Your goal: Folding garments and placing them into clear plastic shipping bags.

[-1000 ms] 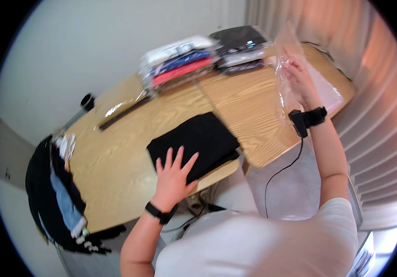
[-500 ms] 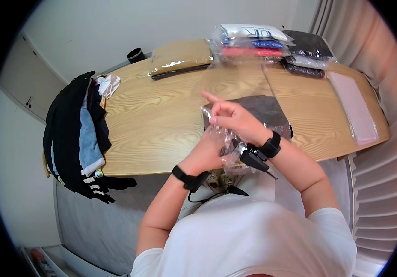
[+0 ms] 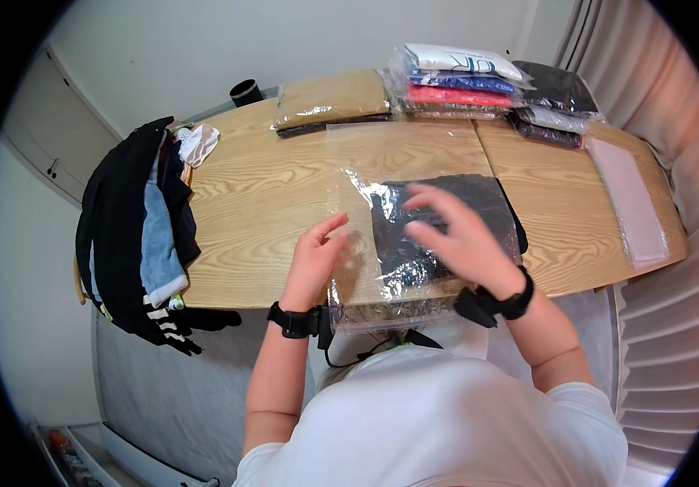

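A large clear plastic bag [image 3: 353, 272] lies spread over the near middle of the table, its lower end hanging past the front edge. A dark folded garment [image 3: 467, 191] shows through it; whether the cloth is inside or underneath I cannot tell. At the bag's left edge my left hand [image 3: 314, 258] holds nothing, its fingers apart and slightly bent. My right hand [image 3: 467, 243] hovers over the garment with thumb and fingers spread, a little blurred. Both wrists wear black bands with small devices.
On the wooden table [image 3: 244, 211], a pile of dark and blue clothes [image 3: 118, 235] drapes over the left end. Bagged packages [image 3: 333, 93] and a stack of bagged garments [image 3: 459, 85] line the back, near a black cup [image 3: 245, 92]. A pale pink package [image 3: 627, 199] lies right.
My hands have let go of the gathered plastic and moved apart, left hand to the left, right hand to the right. The bag, crumpled before, now lies flatter and wider.
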Demonstrator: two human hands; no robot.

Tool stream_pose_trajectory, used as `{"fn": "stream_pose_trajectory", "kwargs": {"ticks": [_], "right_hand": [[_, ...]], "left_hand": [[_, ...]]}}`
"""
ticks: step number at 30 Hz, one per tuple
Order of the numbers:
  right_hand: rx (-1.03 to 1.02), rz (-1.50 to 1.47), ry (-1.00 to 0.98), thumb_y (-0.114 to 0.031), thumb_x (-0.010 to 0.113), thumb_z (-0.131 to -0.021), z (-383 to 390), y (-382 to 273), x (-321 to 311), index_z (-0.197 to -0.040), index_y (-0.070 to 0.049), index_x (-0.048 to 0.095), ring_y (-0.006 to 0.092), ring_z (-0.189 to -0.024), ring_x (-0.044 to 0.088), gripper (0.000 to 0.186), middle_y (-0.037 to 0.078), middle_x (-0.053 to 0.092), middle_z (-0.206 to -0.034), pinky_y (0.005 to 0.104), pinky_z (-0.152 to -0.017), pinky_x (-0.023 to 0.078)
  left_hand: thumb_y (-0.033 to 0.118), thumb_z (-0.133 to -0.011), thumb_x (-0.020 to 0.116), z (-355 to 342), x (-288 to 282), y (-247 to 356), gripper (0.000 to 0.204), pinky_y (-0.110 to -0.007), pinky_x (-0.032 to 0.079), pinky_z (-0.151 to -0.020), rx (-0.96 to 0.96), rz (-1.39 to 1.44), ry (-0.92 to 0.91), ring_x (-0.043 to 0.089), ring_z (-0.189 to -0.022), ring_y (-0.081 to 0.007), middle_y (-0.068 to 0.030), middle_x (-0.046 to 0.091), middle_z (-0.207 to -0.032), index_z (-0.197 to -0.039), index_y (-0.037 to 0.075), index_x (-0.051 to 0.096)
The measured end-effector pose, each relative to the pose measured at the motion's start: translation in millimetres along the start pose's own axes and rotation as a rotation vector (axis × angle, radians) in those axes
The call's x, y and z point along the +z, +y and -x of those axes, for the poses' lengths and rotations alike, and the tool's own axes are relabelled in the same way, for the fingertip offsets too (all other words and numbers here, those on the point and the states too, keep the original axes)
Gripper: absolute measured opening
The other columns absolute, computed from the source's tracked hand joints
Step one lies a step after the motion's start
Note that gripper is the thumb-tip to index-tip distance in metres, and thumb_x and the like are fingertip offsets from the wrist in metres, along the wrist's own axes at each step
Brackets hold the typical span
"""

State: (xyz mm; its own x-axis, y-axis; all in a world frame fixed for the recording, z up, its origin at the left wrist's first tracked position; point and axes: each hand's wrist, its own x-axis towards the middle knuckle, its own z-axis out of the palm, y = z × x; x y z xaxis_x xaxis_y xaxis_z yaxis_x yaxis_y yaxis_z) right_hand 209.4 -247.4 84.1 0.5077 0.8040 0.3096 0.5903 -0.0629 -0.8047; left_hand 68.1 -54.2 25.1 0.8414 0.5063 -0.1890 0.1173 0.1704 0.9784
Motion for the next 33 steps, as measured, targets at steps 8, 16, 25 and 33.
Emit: {"fn": "stream_pose_trajectory", "kwargs": {"ticks": [8, 16, 25, 33], "right_hand": [[0.389, 0.348, 0.526, -0.024, 0.065, -0.083, 57.8, 93.0, -54.1, -0.119, 0.005, 0.049, 0.0291, -0.103, 0.057, 0.049, 0.021, 0.059, -0.110, 0.0337, -0.089, 0.044], [0.856, 0.012, 0.112, -0.043, 0.068, -0.080, 57.9, 71.5, -79.6, -0.116, 0.010, 0.051, 0.0172, -0.084, 0.059, 0.066, 0.014, 0.062, -0.096, 0.0277, -0.067, 0.049], [0.885, -0.008, -0.055, -0.055, 0.059, -0.083, 55.6, 69.7, -87.4, -0.113, 0.002, 0.054, 0.0113, -0.067, 0.052, 0.064, 0.006, 0.058, -0.085, 0.0237, -0.056, 0.044], [0.457, 0.210, 0.517, -0.022, 0.069, -0.079, 87.9, 74.9, -75.3, -0.121, -0.002, 0.049, 0.0253, -0.104, 0.055, 0.051, 0.015, 0.056, -0.114, 0.0346, -0.089, 0.044]], "left_hand": [[-0.008, -0.084, 0.044, 11.6, -33.6, -6.6, 0.050, -0.021, 0.040, -0.060, 0.581, -0.322, 0.283, 0.044, -0.066, -0.0067, -0.0002, 0.056, -0.086, -0.130, 0.010, 0.053], [-0.007, -0.083, 0.047, 30.1, -113.9, -7.8, 0.050, -0.018, 0.031, -0.055, 0.577, -0.263, 0.662, 0.034, -0.061, -0.0035, 0.0063, 0.042, -0.073, -0.131, 0.010, 0.052], [0.018, -0.091, 0.057, 35.3, -194.5, -40.7, 0.046, -0.030, 0.038, -0.092, 0.350, -0.581, 0.721, 0.043, -0.121, -0.0207, -0.0209, 0.024, -0.148, -0.134, 0.007, 0.046], [0.003, -0.082, 0.058, 98.2, -41.5, 51.4, 0.048, -0.039, 0.028, -0.106, 0.583, -0.855, 0.305, 0.038, -0.130, -0.0289, -0.0152, 0.042, -0.139, -0.128, 0.004, 0.048]]}}
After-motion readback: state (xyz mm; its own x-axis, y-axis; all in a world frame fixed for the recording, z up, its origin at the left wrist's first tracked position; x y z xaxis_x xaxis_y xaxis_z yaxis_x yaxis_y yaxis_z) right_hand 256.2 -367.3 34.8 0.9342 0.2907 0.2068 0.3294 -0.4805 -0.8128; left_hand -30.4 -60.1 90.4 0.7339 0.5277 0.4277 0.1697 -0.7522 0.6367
